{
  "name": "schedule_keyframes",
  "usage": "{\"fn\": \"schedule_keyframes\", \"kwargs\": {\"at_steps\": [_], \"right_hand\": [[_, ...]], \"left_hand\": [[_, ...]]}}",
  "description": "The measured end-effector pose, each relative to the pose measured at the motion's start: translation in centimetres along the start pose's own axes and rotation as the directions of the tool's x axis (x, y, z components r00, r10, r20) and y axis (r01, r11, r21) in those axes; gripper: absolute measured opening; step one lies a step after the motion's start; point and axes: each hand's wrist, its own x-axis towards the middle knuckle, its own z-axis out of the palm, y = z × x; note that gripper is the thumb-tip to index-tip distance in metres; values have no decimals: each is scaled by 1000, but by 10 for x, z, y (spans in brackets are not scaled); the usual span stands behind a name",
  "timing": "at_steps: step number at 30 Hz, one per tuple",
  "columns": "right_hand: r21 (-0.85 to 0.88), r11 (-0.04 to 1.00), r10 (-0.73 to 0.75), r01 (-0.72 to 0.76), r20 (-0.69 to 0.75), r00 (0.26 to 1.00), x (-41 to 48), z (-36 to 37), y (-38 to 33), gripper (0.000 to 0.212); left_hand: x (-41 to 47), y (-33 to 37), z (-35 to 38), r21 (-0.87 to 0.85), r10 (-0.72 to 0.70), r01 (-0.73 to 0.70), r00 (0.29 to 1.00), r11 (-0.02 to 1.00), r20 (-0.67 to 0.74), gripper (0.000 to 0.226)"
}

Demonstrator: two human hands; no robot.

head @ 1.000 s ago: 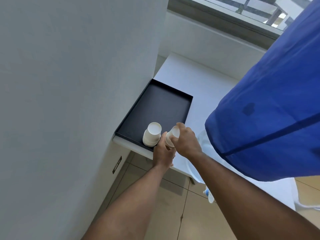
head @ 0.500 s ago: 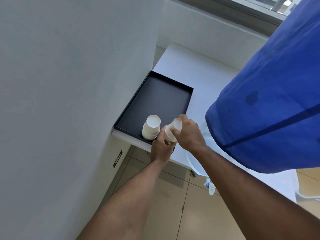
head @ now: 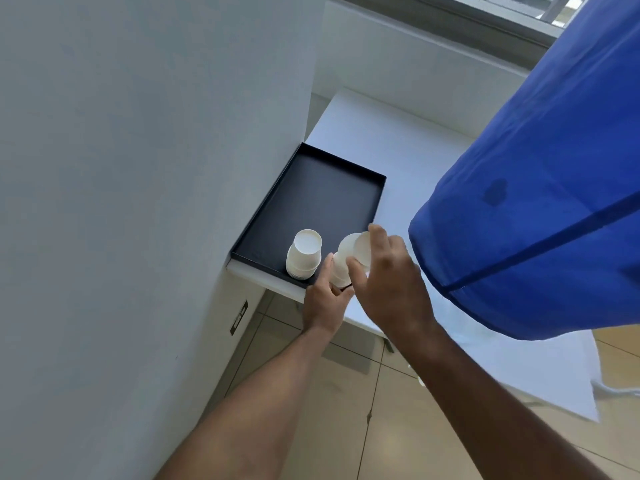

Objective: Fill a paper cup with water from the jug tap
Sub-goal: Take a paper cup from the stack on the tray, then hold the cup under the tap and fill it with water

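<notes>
A: Both hands are being used at the near edge of the tray point(head: 346, 174): the left hand point(head: 323, 304) is being kept closed round the foot of a stack point(head: 338, 271) of cups, and the right hand point(head: 388, 289) is being closed on the top cup point(head: 358, 251), which is being tipped off the stack, its base toward the camera

B: Is the cup being held free yet?

A: That cannot be told; it is being shown overlapping the stack, so whether it is parted is being left open. A second stack point(head: 304, 254) is being left standing upside down on the tray, just beside the left hand and apart from it

B: And the water?

A: Nothing is being poured. The big blue jug point(head: 540, 216) is being seen at the right, resting on the white counter point(head: 391, 147), near the right hand but not touched. Its tap is not being shown clearly

B: So how far along is it being judged?

A: Early, it is being reckoned. A cup is only being picked out; turning it upright, carrying it under the tap, opening the tap and filling are all being left to do
</notes>
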Motion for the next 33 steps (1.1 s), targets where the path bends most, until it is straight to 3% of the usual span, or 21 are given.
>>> {"fn": "schedule_keyframes", "kwargs": {"at_steps": [2, 6, 8, 10, 12, 14, 16, 19, 22, 27, 33], "right_hand": [[32, 999, -14, 16, -55, 998, -19, -7, 1, 54], [129, 992, 15, 1, -128, 992, -50, -10, 9, 54], [180, 984, 42, -12, -164, 985, -64, -8, 15, 55], [242, 970, 88, -39, -195, 977, -77, -6, 20, 57], [318, 946, 136, -63, -215, 967, -91, -5, 23, 61], [381, 921, 180, -84, -222, 958, -107, -4, 23, 66], [434, 895, 227, -107, -235, 945, -125, -3, 24, 64], [488, 856, 312, -171, -223, 924, -148, 2, 27, 64], [520, 817, 392, -250, -182, 902, -165, 6, 33, 68], [583, 694, 500, -421, 29, 865, -183, 13, 50, 84], [641, 559, 561, -527, 176, 809, -205, 37, 85, 68]], "left_hand": [[-14, -2, 1, -46, -2, 0, 999, 999, -42, 83], [-50, 1, 0, -364, -65, 36, 996, 931, -67, 21], [-67, 6, -4, -469, -125, 77, 989, 880, -74, 11], [-82, 16, -11, -553, -163, 120, 986, 825, -29, 19], [-93, 36, -19, -695, -164, 193, 980, 693, 109, 36], [-104, 53, -28, -775, -98, 264, 962, 574, 255, 58], [-115, 68, -37, -781, -31, 315, 934, 539, 356, 75], [-125, 83, -48, -741, -43, 370, 907, 561, 420, 95], [-136, 89, -50, -666, -49, 336, 911, 666, 410, 88], [-156, 80, -41, -520, 14, 232, 904, 822, 427, 102], [-175, 53, -18, -344, -20, 227, 859, 911, 512, 110]]}}
